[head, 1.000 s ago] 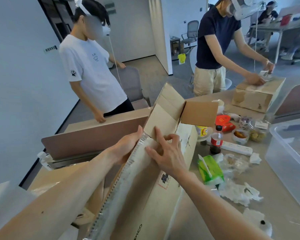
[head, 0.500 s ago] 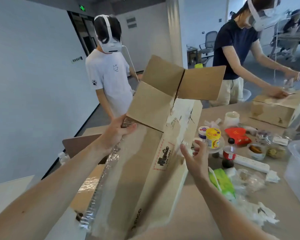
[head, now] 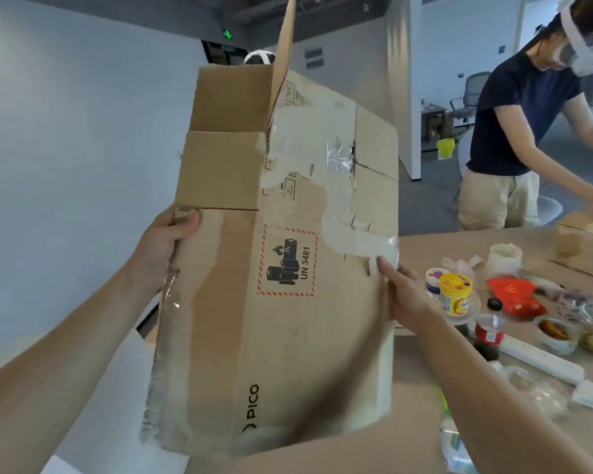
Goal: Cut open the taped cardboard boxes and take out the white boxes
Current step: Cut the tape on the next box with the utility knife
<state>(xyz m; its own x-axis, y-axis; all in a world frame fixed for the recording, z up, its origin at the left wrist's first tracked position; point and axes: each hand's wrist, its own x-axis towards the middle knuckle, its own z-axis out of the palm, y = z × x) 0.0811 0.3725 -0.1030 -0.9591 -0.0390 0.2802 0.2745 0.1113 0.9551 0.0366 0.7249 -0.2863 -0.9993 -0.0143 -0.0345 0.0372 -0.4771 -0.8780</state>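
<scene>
Box [head: 288,354]: upright, top flaps open.
Left hand [head: 161,244]: grips box edge, 9 o'clock.
Right hand [head: 408,299]: grips box edge, 3 o'clock.

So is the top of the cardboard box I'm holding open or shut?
Open: the cardboard box has its top flaps folded back, exposing an inner wall; contents hidden.

Bright even light, soft blur, wide-angle warping

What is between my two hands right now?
The cardboard box fills the whole stretch in the head view: your left hand grips its taped left edge, your right hand holds its right edge.
</scene>
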